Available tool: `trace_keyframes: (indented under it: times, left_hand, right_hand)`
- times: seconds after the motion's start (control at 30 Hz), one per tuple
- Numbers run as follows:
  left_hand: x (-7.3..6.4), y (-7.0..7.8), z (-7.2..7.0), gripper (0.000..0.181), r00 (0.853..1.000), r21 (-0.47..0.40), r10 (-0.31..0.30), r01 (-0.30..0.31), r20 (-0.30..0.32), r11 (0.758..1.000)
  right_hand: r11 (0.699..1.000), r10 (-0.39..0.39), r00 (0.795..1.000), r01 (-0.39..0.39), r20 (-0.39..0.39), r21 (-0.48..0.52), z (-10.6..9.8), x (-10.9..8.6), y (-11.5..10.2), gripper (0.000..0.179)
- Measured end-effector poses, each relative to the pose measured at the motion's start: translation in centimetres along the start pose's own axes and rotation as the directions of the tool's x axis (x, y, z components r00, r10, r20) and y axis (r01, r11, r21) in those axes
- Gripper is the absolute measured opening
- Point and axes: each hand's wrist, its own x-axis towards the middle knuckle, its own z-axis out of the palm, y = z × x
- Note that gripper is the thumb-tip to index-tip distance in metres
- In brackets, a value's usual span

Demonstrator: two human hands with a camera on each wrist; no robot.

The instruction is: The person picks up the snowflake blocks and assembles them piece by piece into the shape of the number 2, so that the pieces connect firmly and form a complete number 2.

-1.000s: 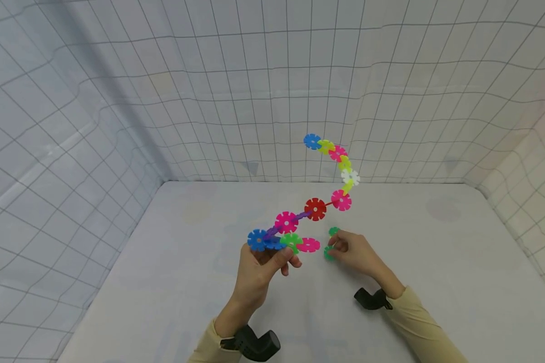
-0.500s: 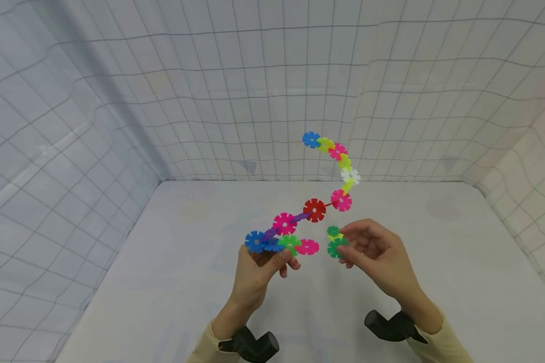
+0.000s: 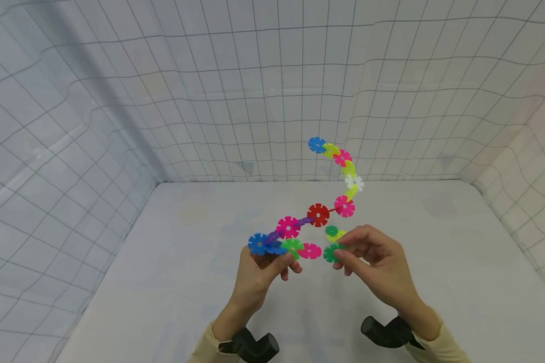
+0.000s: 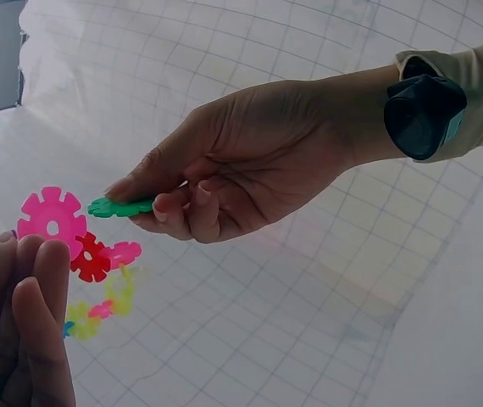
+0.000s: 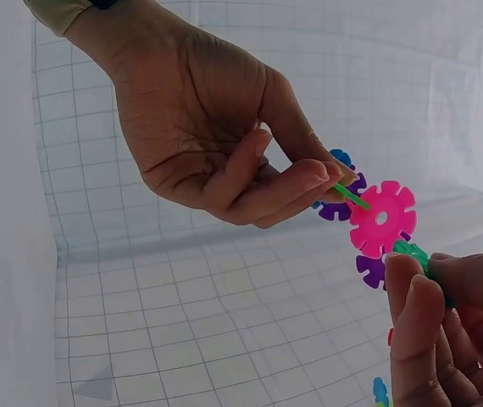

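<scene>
A curved chain of slotted snowflake discs, joined edge to edge, stretches away from my left hand. That hand pinches a light green disc between thumb and fingers near the chain's close end. Past it, a pink disc forms the tip on the right. My right hand pinches a loose dark green disc by its edge. In the head view a small gap separates this disc from the pink one. The left wrist view also shows the dark green disc held flat, beside the pink disc.
Just beyond the right fingertips, another dark green disc and a yellow disc lie on the white tabletop. The chain's far part, with a white disc, extends toward the back. Grid-patterned sheeting encloses the table.
My right hand has lifted the dark green disc off the table, turned, and brought it slightly left toward the pink disc. The left hand keeps its grip, almost still.
</scene>
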Motion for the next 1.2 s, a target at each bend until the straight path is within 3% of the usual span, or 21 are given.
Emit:
trace_keyframes:
  times: [0.33, 0.73, 0.97, 1.2]
  left_hand:
    - [0.1, -0.2, 0.1, 0.018, 0.999, -0.005, 0.020, -0.020, 0.029, 1.000]
    - [0.0, -1.0, 0.6, 0.017, 1.000, 0.001, 0.007, -0.007, 0.001, 1.000]
    - [0.0, -1.1, 0.6, 0.018, 0.999, 0.038, -0.034, 0.035, -0.026, 0.999]
    - [0.0, -1.3, 0.4, 0.016, 1.000, 0.063, -0.003, 0.003, 0.004, 0.998]
  right_hand:
    - [0.984, -0.146, 0.989, 0.144, 0.012, 0.100, 0.1, 0.2, 0.5, 0.028]
    - [0.985, -0.136, 0.991, 0.134, 0.010, 0.112, 0.3, 0.1, 1.0, 0.025]
    - [0.982, -0.157, 0.987, 0.158, -0.018, 0.101, 0.6, 0.1, 1.2, 0.024]
    - [0.984, -0.173, 0.984, 0.174, -0.031, 0.047, 0.8, 0.1, 1.2, 0.023]
